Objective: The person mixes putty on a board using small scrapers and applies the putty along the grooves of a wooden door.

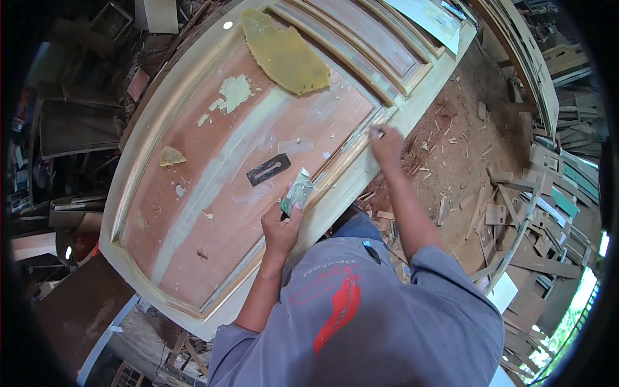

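Note:
My left hand [282, 230] is closed on a flat green piece smeared with pale putty [298, 191], held over the lower edge of a wooden door panel [213, 242]. My right hand [387, 148] is closed beside the moulding [351, 153] on the panel's right side; whatever its fingertips pinch is too small to make out. Left of the putty-smeared piece lies a dark slotted plate [269, 169]. Farther up the panel rests a large ragged yellowish sheet [284, 55], and a small yellowish scrap [171, 156] lies to the left.
Patches of dried putty [233, 93] and a pale stripe mark the panel. A white sheet [429, 19] lies at its far end. Wood chips litter the dirt floor [445, 129] at right. Timber offcuts [529, 238] are piled beyond, with dark clutter [74, 122] along the left.

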The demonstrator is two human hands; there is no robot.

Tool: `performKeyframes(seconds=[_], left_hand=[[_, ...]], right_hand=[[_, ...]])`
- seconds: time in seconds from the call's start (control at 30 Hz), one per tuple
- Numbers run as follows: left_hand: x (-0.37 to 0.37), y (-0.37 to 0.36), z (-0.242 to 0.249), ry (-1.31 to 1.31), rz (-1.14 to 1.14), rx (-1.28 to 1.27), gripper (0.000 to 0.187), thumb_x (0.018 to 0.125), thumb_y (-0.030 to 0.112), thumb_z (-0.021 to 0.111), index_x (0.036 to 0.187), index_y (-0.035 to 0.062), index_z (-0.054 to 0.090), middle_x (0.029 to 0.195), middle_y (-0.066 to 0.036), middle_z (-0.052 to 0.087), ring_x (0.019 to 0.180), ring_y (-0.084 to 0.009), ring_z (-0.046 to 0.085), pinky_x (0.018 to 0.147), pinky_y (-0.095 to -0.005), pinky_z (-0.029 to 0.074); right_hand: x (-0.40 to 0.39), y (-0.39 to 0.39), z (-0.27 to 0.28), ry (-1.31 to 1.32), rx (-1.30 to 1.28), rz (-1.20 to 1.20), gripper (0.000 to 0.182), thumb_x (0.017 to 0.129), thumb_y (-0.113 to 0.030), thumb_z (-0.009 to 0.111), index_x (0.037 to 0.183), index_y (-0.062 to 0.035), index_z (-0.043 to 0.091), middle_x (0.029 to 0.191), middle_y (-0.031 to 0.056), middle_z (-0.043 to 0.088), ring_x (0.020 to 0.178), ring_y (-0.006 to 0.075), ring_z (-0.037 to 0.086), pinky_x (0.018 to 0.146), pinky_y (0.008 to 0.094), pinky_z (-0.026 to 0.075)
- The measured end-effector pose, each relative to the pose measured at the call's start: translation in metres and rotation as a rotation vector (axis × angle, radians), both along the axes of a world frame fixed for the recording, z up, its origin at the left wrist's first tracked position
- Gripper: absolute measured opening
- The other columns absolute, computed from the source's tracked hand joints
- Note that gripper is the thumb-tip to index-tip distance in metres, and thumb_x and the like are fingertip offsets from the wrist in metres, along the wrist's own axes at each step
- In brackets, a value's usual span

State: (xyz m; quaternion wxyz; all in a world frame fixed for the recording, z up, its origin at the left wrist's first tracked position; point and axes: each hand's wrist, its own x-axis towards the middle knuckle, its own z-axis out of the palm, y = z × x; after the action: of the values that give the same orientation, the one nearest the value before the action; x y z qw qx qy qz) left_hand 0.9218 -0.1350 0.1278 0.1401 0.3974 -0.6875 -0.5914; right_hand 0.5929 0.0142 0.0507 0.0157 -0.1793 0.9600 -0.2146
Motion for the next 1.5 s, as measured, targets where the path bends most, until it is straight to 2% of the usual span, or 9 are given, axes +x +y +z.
performKeyframes(seconds=[0.2,0.37,0.43,0.77,0.9,1.07,1.2,1.3,1.5], left_hand=[[-0.003,0.002,0.006,0.045,0.017,-0.010,0.048,0.094,0.010,0.073,0.141,0.0037,0.068,0.092,-0.012,0.079,0.078,-0.0087,0.069,0.076,-0.0280,0.056],[-0.005,-0.001,0.013,0.006,0.014,0.005,0.046,0.095,0.009,0.073,0.141,0.0035,0.068,0.099,-0.011,0.080,0.080,-0.0084,0.070,0.078,-0.0283,0.057],[-0.006,-0.002,0.014,-0.007,0.010,0.007,0.046,0.095,0.010,0.073,0.141,0.0035,0.068,0.101,-0.012,0.080,0.080,-0.0086,0.070,0.079,-0.0284,0.057],[-0.007,-0.002,0.000,0.016,0.007,0.039,0.047,0.094,0.010,0.072,0.141,0.0028,0.068,0.101,-0.013,0.080,0.083,-0.0106,0.071,0.080,-0.0296,0.056],[-0.004,-0.003,0.000,0.026,0.011,0.039,0.048,0.094,0.010,0.072,0.141,0.0024,0.068,0.100,-0.013,0.080,0.081,-0.0117,0.071,0.079,-0.0298,0.056],[-0.001,-0.004,0.005,0.039,0.008,0.035,0.049,0.094,0.011,0.072,0.142,0.0024,0.067,0.097,-0.013,0.080,0.079,-0.0122,0.071,0.077,-0.0300,0.057],[0.001,-0.005,0.006,0.017,-0.014,0.001,0.049,0.094,0.011,0.072,0.142,0.0024,0.067,0.096,-0.014,0.080,0.079,-0.0121,0.072,0.076,-0.0299,0.057],[0.003,-0.005,0.007,0.014,-0.005,0.029,0.050,0.094,0.010,0.072,0.142,0.0025,0.067,0.096,-0.013,0.080,0.078,-0.0116,0.071,0.076,-0.0299,0.057],[0.005,-0.003,0.004,0.024,0.024,0.044,0.050,0.093,0.010,0.073,0.142,0.0033,0.067,0.094,-0.013,0.080,0.077,-0.0109,0.070,0.075,-0.0300,0.056]], right_hand=[[-0.090,-0.007,-0.002,0.020,-0.001,0.067,0.019,0.089,-0.023,0.077,0.103,-0.0113,0.084,0.091,0.0234,0.076,0.087,0.0396,0.074,0.082,0.0471,0.058],[-0.093,-0.014,-0.006,0.025,0.113,0.111,0.017,0.086,-0.020,0.073,0.097,-0.0120,0.083,0.086,0.0210,0.074,0.087,0.0392,0.070,0.089,0.0495,0.052],[-0.089,-0.014,-0.004,0.050,0.150,0.166,0.017,0.088,-0.020,0.074,0.098,-0.0097,0.083,0.089,0.0227,0.075,0.086,0.0404,0.072,0.085,0.0488,0.056],[-0.029,-0.020,0.008,0.007,0.188,0.223,0.017,0.087,-0.018,0.073,0.101,-0.0093,0.081,0.090,0.0200,0.072,0.092,0.0413,0.066,0.088,0.0523,0.051],[0.005,-0.020,-0.001,0.003,0.197,0.282,0.014,0.086,-0.017,0.076,0.098,-0.0122,0.080,0.088,0.0131,0.073,0.094,0.0328,0.067,0.088,0.0473,0.048],[0.056,-0.021,-0.004,-0.031,0.111,0.325,0.010,0.082,-0.012,0.077,0.092,-0.0118,0.080,0.086,0.0114,0.073,0.092,0.0321,0.065,0.086,0.0462,0.047],[0.091,-0.023,0.004,-0.090,0.058,0.380,0.011,0.085,-0.016,0.077,0.094,-0.0124,0.081,0.086,0.0107,0.073,0.092,0.0323,0.065,0.087,0.0463,0.047],[0.096,-0.018,0.004,-0.124,-0.060,0.313,0.012,0.088,-0.019,0.076,0.096,-0.0127,0.081,0.085,0.0108,0.073,0.091,0.0327,0.065,0.088,0.0461,0.047],[0.054,-0.014,0.005,0.035,0.014,0.052,0.016,0.091,-0.025,0.077,0.102,-0.0166,0.083,0.089,0.0184,0.073,0.090,0.0348,0.065,0.083,0.0497,0.050]])
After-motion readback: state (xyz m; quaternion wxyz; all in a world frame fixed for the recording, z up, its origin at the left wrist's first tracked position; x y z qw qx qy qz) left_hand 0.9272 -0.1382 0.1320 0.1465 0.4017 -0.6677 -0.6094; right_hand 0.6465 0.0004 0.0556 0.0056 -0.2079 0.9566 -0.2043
